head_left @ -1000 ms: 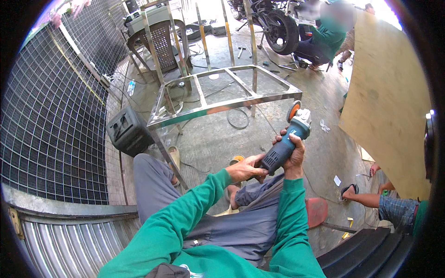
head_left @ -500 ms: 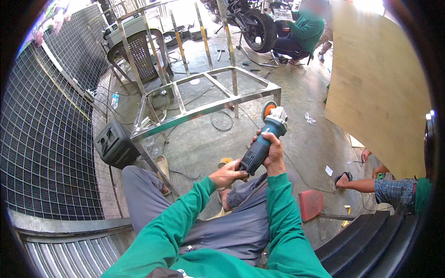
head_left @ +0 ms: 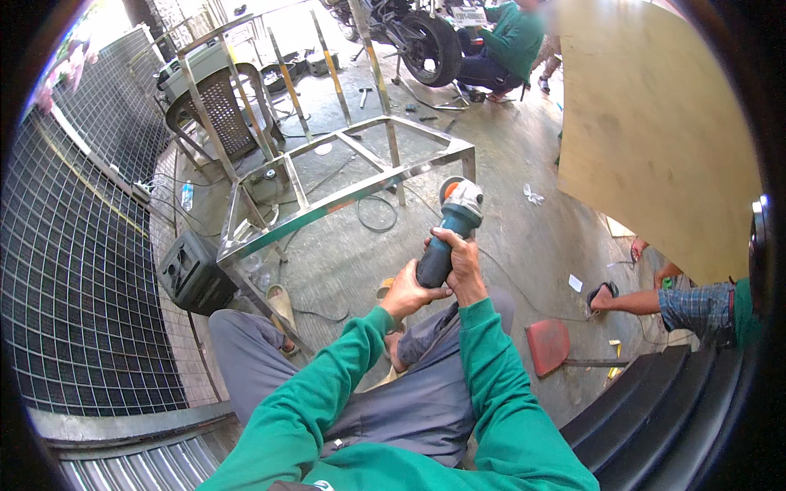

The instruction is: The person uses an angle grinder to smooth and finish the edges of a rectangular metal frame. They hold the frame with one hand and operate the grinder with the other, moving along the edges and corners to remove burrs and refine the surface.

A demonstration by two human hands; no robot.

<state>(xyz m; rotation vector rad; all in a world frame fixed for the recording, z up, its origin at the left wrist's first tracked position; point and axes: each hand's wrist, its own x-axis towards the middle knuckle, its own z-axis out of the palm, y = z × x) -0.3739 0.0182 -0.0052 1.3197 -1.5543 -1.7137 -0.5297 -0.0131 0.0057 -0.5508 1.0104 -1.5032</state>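
Both of my hands hold a teal and black angle grinder (head_left: 460, 218) in front of my knees. My right hand (head_left: 460, 266) wraps round the middle of its body. Round the rear end of the grinder, my left hand (head_left: 407, 292) is closed. The orange-centred disc (head_left: 449, 190) sits at the grinder's far end, apart from the metal. Just beyond and to the left stands a welded frame of bare square steel tube (head_left: 327, 204), with upright bars rising on its far side.
A dark tool case (head_left: 196, 272) stands by the mesh wall (head_left: 82, 270) at left. A plastic chair (head_left: 214, 114) and a motorcycle (head_left: 430, 49) with a crouching person (head_left: 512, 41) are farther off. Right are a plywood sheet (head_left: 655, 147), another person's leg (head_left: 630, 301) and a red pad (head_left: 547, 347).
My left hand has slid forward and closed more fully round the grinder's rear. The view has shifted slightly, so the frame and grinder appear farther left.
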